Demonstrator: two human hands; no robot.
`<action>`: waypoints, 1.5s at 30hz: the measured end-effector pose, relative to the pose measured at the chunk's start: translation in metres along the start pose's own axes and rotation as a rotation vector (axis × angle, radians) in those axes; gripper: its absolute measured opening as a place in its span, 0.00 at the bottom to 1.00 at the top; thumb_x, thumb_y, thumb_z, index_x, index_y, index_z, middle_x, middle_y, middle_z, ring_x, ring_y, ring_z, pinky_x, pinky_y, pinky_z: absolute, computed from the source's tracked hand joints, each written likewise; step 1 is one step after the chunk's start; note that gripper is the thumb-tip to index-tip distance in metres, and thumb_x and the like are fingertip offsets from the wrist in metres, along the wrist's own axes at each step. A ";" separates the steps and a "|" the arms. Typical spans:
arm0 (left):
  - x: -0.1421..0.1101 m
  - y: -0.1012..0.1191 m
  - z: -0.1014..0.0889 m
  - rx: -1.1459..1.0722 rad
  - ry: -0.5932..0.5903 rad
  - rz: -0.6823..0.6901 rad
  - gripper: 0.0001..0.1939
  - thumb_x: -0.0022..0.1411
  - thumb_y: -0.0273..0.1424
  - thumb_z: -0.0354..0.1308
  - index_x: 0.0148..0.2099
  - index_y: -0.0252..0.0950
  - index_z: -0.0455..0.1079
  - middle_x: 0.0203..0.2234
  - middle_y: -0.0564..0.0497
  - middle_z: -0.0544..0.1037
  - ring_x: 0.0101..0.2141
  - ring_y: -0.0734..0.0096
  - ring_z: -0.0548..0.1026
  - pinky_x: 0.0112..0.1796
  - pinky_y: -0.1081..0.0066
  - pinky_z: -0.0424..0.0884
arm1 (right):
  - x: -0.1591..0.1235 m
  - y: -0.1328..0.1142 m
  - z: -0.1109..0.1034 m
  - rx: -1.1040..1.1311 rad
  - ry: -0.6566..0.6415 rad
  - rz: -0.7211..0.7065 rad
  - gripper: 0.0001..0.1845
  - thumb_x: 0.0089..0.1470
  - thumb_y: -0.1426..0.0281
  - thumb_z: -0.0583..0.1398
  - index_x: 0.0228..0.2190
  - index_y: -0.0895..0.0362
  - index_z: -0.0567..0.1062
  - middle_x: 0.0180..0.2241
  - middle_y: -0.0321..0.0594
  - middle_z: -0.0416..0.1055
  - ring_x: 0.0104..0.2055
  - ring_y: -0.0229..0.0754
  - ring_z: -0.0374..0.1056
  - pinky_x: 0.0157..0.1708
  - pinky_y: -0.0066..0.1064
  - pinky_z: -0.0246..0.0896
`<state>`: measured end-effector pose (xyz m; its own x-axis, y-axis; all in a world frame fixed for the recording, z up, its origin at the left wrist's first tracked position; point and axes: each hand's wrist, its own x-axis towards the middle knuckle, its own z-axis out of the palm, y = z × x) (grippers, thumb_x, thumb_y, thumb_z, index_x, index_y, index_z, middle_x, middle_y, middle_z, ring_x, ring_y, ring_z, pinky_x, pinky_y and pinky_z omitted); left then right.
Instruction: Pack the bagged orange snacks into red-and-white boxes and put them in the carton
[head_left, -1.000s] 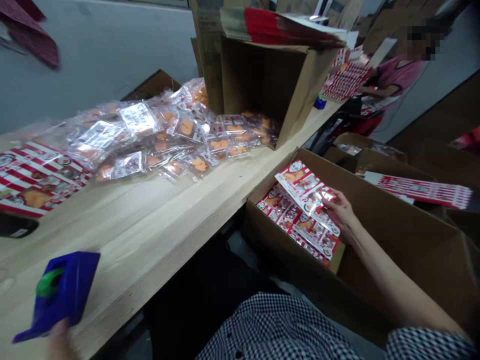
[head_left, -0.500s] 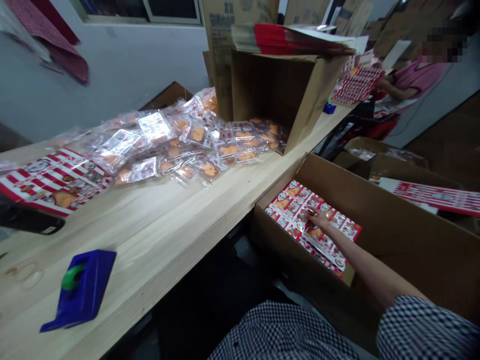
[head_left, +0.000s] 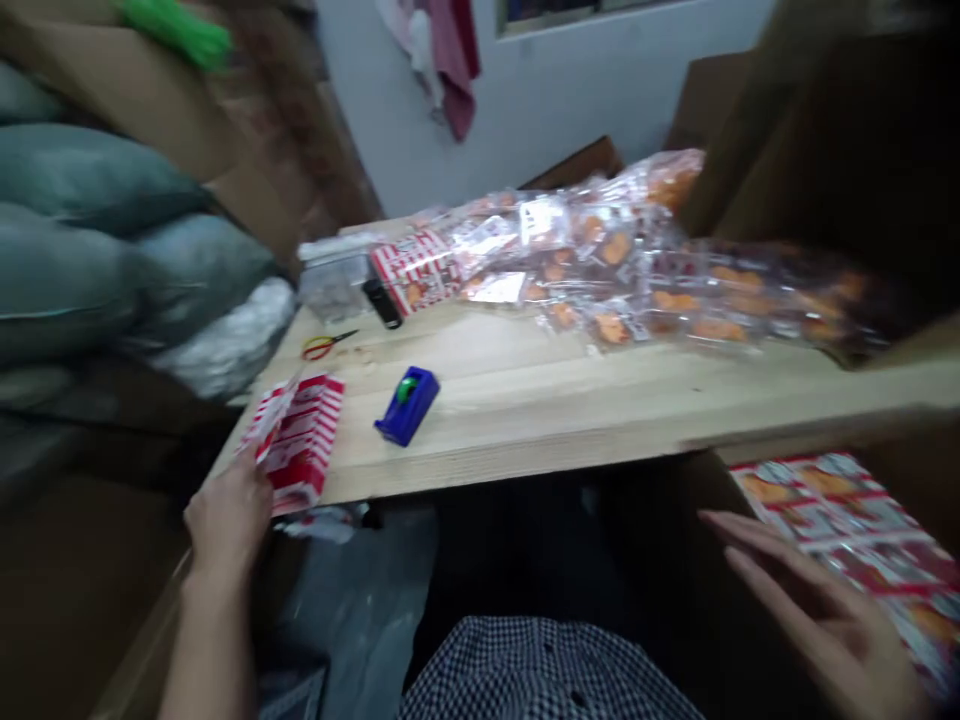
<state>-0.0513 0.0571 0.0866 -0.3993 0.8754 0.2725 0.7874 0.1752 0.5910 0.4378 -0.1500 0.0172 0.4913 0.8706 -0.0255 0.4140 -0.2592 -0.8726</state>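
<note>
Left hand (head_left: 229, 525): raised at the bench's near corner, wrist upright, fingers closed on the lower edge of a red-and-white striped printed packet (head_left: 296, 440), held tilted. Right hand (head_left: 825, 610): palm down, blurred, fingers (head_left: 757, 538) extended and spread apart, at the corner of printed red-and-orange sheets (head_left: 840, 530) stacked in a cardboard carton (head_left: 709, 510); contact with the sheets cannot be determined. On the pine workbench (head_left: 525, 420): a blue tape dispenser (head_left: 406, 405) just beyond the packet; small scissors (head_left: 324, 346) near the far left. Farther along, a heap of clear plastic bags of orange pieces (head_left: 600, 270). Beside the bench, grey stuffed sacks (head_left: 97, 250).
</note>
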 end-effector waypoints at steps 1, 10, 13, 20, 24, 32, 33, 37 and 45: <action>0.004 -0.008 -0.001 0.062 0.150 -0.021 0.06 0.63 0.31 0.59 0.42 0.40 0.76 0.27 0.55 0.75 0.39 0.61 0.76 0.46 0.58 0.69 | -0.001 0.001 0.014 0.052 -0.055 0.036 0.21 0.53 0.52 0.63 0.47 0.41 0.79 0.53 0.43 0.75 0.57 0.60 0.69 0.57 0.51 0.67; -0.117 0.064 0.062 -1.011 -0.127 -0.337 0.21 0.61 0.46 0.61 0.50 0.38 0.72 0.42 0.47 0.81 0.39 0.65 0.80 0.36 0.71 0.76 | 0.009 -0.057 0.149 0.813 -0.542 0.146 0.29 0.60 0.54 0.61 0.60 0.47 0.68 0.58 0.45 0.71 0.61 0.55 0.67 0.61 0.54 0.61; -0.165 0.069 0.084 -1.097 -0.592 -0.435 0.21 0.64 0.46 0.58 0.52 0.36 0.71 0.44 0.42 0.81 0.40 0.62 0.81 0.36 0.68 0.78 | 0.016 -0.068 0.156 0.932 -0.414 0.172 0.26 0.60 0.54 0.60 0.58 0.46 0.69 0.56 0.44 0.73 0.55 0.55 0.72 0.53 0.54 0.70; -0.133 0.067 0.074 -0.666 -0.343 0.296 0.29 0.62 0.35 0.64 0.63 0.45 0.61 0.60 0.44 0.68 0.60 0.60 0.67 0.60 0.57 0.63 | 0.027 -0.043 0.120 0.706 -0.628 0.210 0.24 0.56 0.56 0.66 0.51 0.52 0.76 0.46 0.46 0.80 0.45 0.55 0.78 0.45 0.49 0.75; -0.118 0.083 0.079 -0.398 -0.567 0.668 0.22 0.59 0.33 0.66 0.55 0.41 0.67 0.49 0.45 0.75 0.51 0.58 0.71 0.53 0.58 0.67 | 0.024 -0.032 0.120 0.625 -0.830 0.177 0.23 0.58 0.57 0.63 0.53 0.52 0.75 0.45 0.43 0.80 0.45 0.52 0.77 0.45 0.47 0.75; -0.098 0.076 0.107 -0.398 -1.168 0.531 0.06 0.61 0.34 0.62 0.38 0.37 0.75 0.30 0.51 0.79 0.31 0.67 0.75 0.34 0.70 0.69 | 0.030 -0.017 0.146 0.553 -0.824 0.067 0.19 0.58 0.57 0.64 0.47 0.53 0.78 0.44 0.41 0.79 0.43 0.48 0.77 0.45 0.40 0.73; -0.092 0.076 0.109 -0.459 -1.294 0.503 0.07 0.61 0.34 0.61 0.39 0.37 0.76 0.31 0.50 0.80 0.31 0.67 0.76 0.34 0.70 0.70 | 0.032 -0.016 0.150 0.543 -0.802 0.038 0.20 0.58 0.57 0.63 0.48 0.54 0.77 0.45 0.41 0.79 0.44 0.48 0.76 0.46 0.40 0.72; -0.077 0.081 0.122 -0.607 -1.344 0.386 0.08 0.59 0.34 0.61 0.34 0.36 0.79 0.27 0.50 0.81 0.27 0.66 0.77 0.30 0.71 0.72 | 0.030 -0.014 0.162 0.297 -0.610 -0.149 0.30 0.60 0.56 0.60 0.61 0.52 0.67 0.52 0.47 0.73 0.54 0.52 0.70 0.55 0.47 0.65; -0.090 0.104 0.144 -0.475 -1.236 0.377 0.12 0.65 0.33 0.52 0.36 0.33 0.74 0.27 0.50 0.80 0.27 0.67 0.76 0.32 0.70 0.71 | -0.001 -0.018 0.192 -0.446 -0.265 -0.447 0.78 0.30 0.54 0.76 0.70 0.55 0.36 0.69 0.63 0.37 0.69 0.76 0.39 0.61 0.69 0.41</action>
<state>0.1345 0.0613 0.0143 0.6708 0.7063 -0.2261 0.4198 -0.1103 0.9009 0.2821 -0.0658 -0.0607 0.0195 0.9923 0.1226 0.8376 0.0508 -0.5439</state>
